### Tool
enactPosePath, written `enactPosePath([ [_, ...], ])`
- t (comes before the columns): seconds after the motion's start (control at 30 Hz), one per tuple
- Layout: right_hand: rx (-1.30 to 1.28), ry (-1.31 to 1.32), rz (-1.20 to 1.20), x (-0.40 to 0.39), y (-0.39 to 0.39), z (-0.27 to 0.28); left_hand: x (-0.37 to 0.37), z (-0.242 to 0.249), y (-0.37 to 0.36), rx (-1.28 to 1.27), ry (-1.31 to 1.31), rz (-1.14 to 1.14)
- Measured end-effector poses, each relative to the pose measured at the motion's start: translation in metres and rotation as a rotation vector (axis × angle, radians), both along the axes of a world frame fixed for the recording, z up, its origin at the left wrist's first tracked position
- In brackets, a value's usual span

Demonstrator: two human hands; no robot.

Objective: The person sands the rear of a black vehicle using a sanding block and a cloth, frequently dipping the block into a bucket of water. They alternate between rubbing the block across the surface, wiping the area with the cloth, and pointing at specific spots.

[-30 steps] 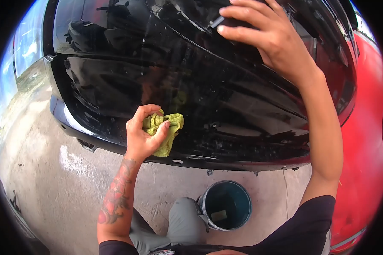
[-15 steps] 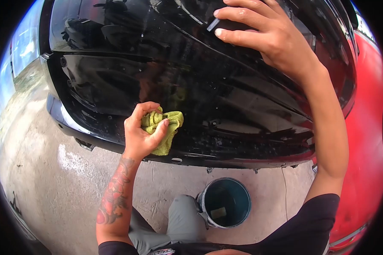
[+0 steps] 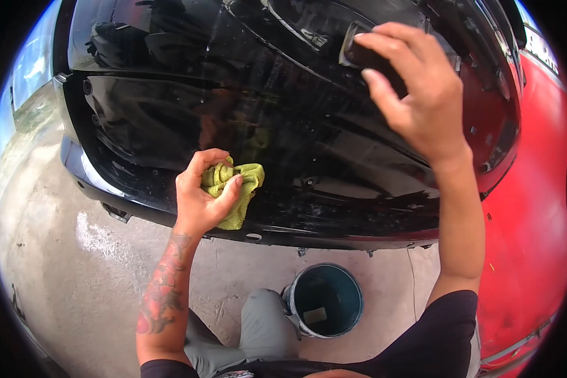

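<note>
two hands on a glossy black car panel, which fills the top of the head view. the left hand has its fingers curled tight around a bunched yellow-green cloth, thumb clamped across the front of it, and the cloth is pressed against the lower part of the panel just above its bottom edge. the forearm below it has a tattoo. the right hand is up high on the panel, fingers bent and a bit apart, with the fingertips on a small dark pad-like thing; can't tell what it is, and can't tell how firmly it's held, since the hand covers most of it. water drops and streaks show on the black surface between the two hands. down on the concrete floor sits a blue bucket right beside the person's grey-trousered knee, below the panel's edge. red bodywork runs along the right side.
</note>
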State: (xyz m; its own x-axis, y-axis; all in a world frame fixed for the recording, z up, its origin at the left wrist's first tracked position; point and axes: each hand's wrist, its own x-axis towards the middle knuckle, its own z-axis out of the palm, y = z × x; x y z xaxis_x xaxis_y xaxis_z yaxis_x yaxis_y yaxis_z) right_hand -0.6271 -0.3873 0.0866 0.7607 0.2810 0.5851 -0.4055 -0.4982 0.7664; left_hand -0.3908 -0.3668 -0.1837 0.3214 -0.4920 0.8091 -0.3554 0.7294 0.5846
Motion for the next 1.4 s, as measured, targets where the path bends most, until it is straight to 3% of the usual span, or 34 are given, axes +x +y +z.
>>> enactPosePath([
  [0.07,0.110,-0.033,-0.086,0.004,0.007,-0.016,0.000,0.001,0.000,0.000,-0.005,0.002],
  [0.3,-0.016,-0.011,-0.061,0.008,-0.007,-0.013,0.000,0.003,0.003,0.004,-0.017,0.006],
  [0.8,-0.002,0.058,-0.042,0.006,-0.011,-0.007,0.002,0.001,0.001,-0.011,-0.023,0.002],
  [0.9,0.109,0.037,-0.090,0.017,0.004,-0.008,0.002,0.000,0.000,-0.007,-0.015,-0.007],
  [1.4,0.050,0.090,0.093,0.017,-0.001,0.000,0.000,0.002,0.001,-0.001,-0.020,0.000],
])
